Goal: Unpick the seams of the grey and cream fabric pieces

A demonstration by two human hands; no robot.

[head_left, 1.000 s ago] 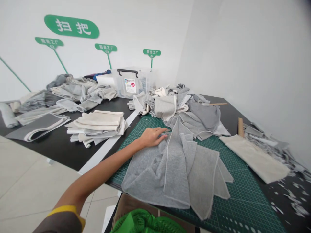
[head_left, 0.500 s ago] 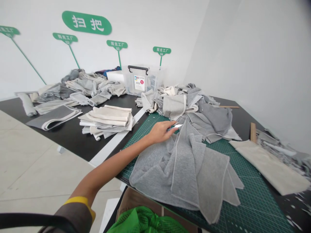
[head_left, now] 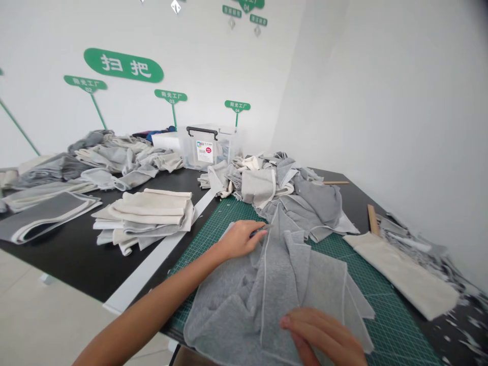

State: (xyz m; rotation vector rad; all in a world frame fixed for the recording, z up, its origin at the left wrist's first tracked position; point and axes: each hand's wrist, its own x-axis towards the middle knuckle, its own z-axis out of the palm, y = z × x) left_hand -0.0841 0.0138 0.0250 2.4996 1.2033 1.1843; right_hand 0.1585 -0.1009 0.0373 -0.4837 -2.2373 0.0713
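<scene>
A white wall is rising behind a black table, with green signs showing on it. A green gridded cutting mat is covering much of the table's near right part. Overlapping gray knit cloths are lying across the mat's near portion, their loose corners fanning to the right. Behind them, a heap of gray and cream fabric pieces is spreading over the mat's far end. Another fabric heap is occupying the table's far left. Between the heaps, a clear plastic storage bin with a black handle is standing toward the back. A stack of folded cloths is sitting left of a white strip. At the right, a folded cream cloth is lying just beside a pile of fabric scraps, and a wooden strip is sticking out between them.

The right hand is hovering over or resting on the cloths' near part; contact and grip are impossible to tell. The left hand is lying at their far left edge, its thumb and fingers closing around a small metal-tipped tool, whose exact kind is staying unclear.
</scene>
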